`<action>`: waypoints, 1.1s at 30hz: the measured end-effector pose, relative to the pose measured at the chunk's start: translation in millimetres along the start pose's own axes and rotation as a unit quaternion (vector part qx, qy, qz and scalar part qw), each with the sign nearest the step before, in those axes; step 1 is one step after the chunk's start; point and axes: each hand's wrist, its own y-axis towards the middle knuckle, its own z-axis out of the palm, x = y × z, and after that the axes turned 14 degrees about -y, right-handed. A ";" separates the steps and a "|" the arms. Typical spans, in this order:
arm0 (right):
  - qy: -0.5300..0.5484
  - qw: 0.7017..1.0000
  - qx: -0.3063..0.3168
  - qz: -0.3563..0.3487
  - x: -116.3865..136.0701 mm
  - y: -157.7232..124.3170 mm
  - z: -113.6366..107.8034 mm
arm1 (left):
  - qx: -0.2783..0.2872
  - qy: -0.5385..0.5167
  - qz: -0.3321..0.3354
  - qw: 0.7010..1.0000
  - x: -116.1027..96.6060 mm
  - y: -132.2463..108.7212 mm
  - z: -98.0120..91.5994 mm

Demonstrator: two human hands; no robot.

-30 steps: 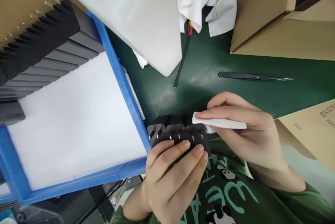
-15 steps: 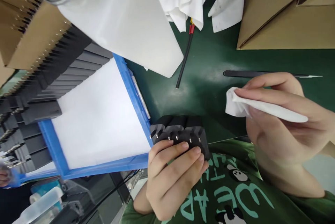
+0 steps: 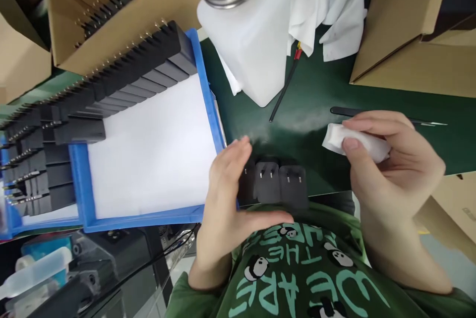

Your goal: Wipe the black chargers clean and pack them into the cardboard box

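Three black plug adapters [image 3: 268, 182] stand in a row by the table's near edge, metal prongs facing up. My left hand [image 3: 226, 199] is at the row's left end, fingers straight and thumb spread along the near side. It partly covers the leftmost adapter, and I cannot tell whether it touches it. Between the thumb and fingers of my right hand [image 3: 394, 164] is a folded white cloth [image 3: 336, 138], above the table to the right of the adapters. Just beyond that hand lies a pair of black-handled tweezers [image 3: 347, 111].
A blue tray [image 3: 210, 104] at left holds rows of black adapters [image 3: 148, 60]. A white bottle with a metal cap [image 3: 253, 35], white cloths [image 3: 344, 20] and a thin black stick [image 3: 284, 91] occupy the back. Cardboard boxes [image 3: 397, 25] stand at right and back left.
My left hand has let go of the three adapters and opened; they now stand prongs up on the table. The cloth in my right hand has been bunched shorter. The camera view has shifted.
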 end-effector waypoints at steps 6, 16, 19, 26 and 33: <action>-0.060 0.994 0.047 -0.077 -1.2 -2.6 3.4 | 0.042 -0.031 -0.009 0.999 5.5 3.7 0.3; -0.081 0.988 0.090 -0.101 -8.1 -1.5 7.6 | -0.006 -0.036 0.076 0.996 -1.6 4.3 -1.4; -0.087 0.989 0.072 -0.092 -10.1 -2.9 7.7 | -0.063 -0.072 0.121 0.988 -15.2 -1.4 -8.9; -0.106 0.987 0.052 -0.107 -13.1 -4.1 8.0 | -0.118 -0.121 0.204 0.964 -41.3 -14.1 -29.4; -0.110 0.986 0.045 -0.113 -15.4 -5.1 8.8 | -0.138 -0.154 0.197 0.958 -45.6 -30.9 -33.2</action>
